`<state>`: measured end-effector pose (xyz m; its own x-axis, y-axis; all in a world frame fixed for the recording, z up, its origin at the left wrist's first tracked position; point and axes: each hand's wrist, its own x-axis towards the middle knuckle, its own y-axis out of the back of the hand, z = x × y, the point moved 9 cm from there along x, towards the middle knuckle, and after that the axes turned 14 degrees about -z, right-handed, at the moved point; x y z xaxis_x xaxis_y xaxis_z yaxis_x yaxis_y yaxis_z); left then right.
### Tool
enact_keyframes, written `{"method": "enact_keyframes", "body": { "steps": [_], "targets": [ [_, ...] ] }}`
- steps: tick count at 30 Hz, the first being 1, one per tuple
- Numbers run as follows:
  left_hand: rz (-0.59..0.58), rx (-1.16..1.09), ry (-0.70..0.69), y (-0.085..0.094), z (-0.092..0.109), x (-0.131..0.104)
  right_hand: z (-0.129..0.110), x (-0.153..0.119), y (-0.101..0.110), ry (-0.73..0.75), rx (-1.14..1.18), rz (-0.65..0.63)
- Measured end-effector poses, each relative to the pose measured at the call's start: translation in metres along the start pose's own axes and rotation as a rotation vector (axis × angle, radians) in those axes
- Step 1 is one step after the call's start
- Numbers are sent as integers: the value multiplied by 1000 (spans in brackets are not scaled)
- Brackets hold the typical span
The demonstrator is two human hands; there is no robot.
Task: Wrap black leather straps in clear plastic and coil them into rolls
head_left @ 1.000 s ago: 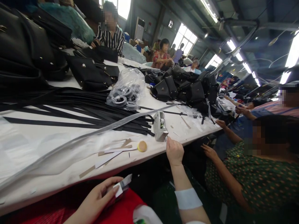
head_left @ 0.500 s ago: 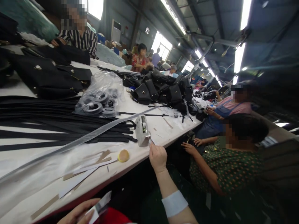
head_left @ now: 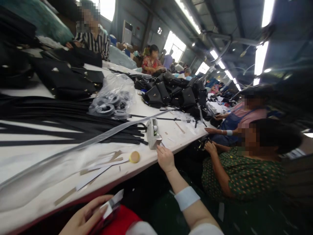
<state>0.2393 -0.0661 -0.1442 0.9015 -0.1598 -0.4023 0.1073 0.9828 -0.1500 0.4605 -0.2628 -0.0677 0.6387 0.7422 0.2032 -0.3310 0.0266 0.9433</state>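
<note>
My right hand (head_left: 166,159), fingers pinched together, is at the front lip of a white tape dispenser (head_left: 153,134) near the table's edge. The end of the tape seems to be between its fingertips, though they mostly hide it. Low in view, my left hand (head_left: 84,216) is closed around a small piece with a white strip (head_left: 109,207) and a shiny, clear-looking end. A darker part of that piece is partly hidden by the fingers. A pale band (head_left: 187,197) circles my right forearm.
A round yellow tape measure (head_left: 134,157) and paper strips (head_left: 94,178) lie near the table's edge. Black straps (head_left: 73,125), a plastic bag of rolls (head_left: 111,101) and black bags (head_left: 176,93) cover the table behind. A co-worker in a dotted top (head_left: 220,176) sits close on the right.
The view has shifted, so the table things appear slightly displaced. My right fingers have come closer to the dispenser lip. My left hand still holds its piece. The seated co-worker's hands have drawn together.
</note>
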Motion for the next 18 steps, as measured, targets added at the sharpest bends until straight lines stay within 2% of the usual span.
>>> {"method": "enact_keyframes", "body": {
  "steps": [2, 4, 8, 12, 15, 18],
  "targets": [
    [-29, 12, -23, -8, 8, -5, -18, -8, 1, 101, 67, -45],
    [-7, -41, -40, -12, 13, -9, -39, -18, 10, 170, 167, -51],
    [117, -219, -60, -8, 7, -12, -77, -31, 60, 220, 495, 46],
    [189, -332, -89, -5, -2, -13, -130, -41, 104, 425, 726, 41],
    [201, -396, -119, -5, -5, -14, -162, -47, 113, 528, 757, 19],
    [196, -443, -150, -5, -6, -14, -174, -48, 113, 541, 757, 38]
  ]
}}
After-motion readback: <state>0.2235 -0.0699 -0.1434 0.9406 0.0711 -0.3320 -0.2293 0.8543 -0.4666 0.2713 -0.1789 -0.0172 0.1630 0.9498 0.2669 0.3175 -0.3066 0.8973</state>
